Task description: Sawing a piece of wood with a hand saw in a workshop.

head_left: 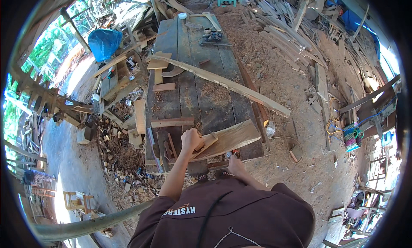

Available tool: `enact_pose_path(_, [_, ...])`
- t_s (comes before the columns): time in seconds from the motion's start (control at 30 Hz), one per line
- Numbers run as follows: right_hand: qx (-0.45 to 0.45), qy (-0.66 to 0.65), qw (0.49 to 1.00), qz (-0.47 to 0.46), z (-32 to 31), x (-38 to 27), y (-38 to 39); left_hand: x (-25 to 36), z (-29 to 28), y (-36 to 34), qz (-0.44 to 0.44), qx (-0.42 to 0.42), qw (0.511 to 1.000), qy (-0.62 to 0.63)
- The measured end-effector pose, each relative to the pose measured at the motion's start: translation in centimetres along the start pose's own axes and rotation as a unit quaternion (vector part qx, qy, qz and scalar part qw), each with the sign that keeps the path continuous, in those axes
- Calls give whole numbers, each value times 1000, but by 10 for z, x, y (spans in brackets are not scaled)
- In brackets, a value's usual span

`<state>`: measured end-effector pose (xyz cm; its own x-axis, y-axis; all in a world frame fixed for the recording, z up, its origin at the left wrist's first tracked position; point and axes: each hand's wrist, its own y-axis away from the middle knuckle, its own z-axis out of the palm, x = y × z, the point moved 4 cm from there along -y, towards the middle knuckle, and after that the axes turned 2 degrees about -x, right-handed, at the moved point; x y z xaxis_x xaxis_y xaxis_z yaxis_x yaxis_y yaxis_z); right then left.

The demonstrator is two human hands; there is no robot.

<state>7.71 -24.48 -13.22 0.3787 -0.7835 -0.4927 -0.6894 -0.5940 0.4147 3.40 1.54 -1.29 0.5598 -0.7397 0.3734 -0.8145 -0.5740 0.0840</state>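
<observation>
My left hand [191, 141] is closed in a fist at the left end of a short wooden piece [208, 143] with a small crosspiece near its far end. That piece lies against a broad, pale board [236, 138], which rests at a slant across the near end of the dark workbench [206, 107]. Lower and to the right, my right hand [237, 165] is beside the board's near edge, fingers curled at a small red-and-metal object [231, 154]. Its kind is too small to tell, and the fingers partly hide it.
A long plank [231, 86] lies diagonally over the bench and overhangs its right edge. A wooden strip [172, 122] and a short block [164, 87] lie on the left side. Wood scraps [128, 175] cover the ground at left; stacked planks [292, 42] lie at far right.
</observation>
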Motion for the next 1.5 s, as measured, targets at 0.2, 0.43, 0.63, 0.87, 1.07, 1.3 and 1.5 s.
enact_pose_path(0.2, [21, -1, 998, -51, -6, -42, -52, 1, -3, -3, 28, -10, 999, -16])
enact_pose_path(0.43, [19, -31, 998, -48, 0, -28, -35, -7, 2, 0, 0, 5, 1000, 5])
enact_pose_path(0.63, [-4, -7, 1000, -9, -9, -10, -8, 5, -4, 2, 20, -11, 1000, -4])
enact_pose_path(0.87, [54, 12, 998, -31, -10, -53, -74, 5, 0, -5, 20, -4, 1000, 6])
enact_pose_path(1.07, [27, -16, 999, -25, -6, -21, -20, -2, 1, -1, -7, -9, 1000, 13])
enact_pose_path(1.3, [44, -9, 998, -47, -9, -38, -44, 3, -1, -4, 20, -10, 1000, 21])
enact_pose_path(1.5, [30, 0, 999, -33, -2, -39, -55, -3, 3, -6, -9, -16, 1000, 1])
